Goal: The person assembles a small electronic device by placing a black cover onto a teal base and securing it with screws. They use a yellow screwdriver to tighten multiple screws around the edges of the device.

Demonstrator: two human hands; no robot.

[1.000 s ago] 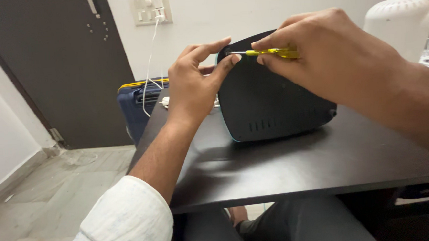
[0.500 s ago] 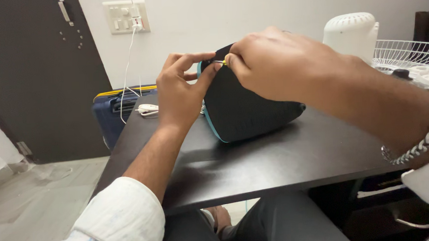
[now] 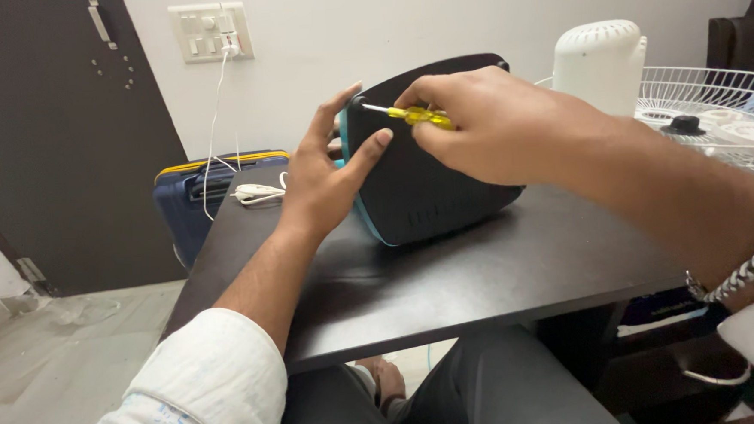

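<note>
A dark brown desk [image 3: 501,274] stands against a white wall, beside a dark door [image 3: 55,143]. On it a black appliance housing [image 3: 431,179] with a teal edge sits on its side. The left hand [image 3: 328,176] steadies it, its grip wide against the edge. The right hand [image 3: 493,124] has its grip closed on a yellow-handled screwdriver [image 3: 411,115], the tip at the housing's top corner. A blue suitcase [image 3: 213,195] stands behind the desk, and a white fan grille [image 3: 715,108] lies to the right.
</note>
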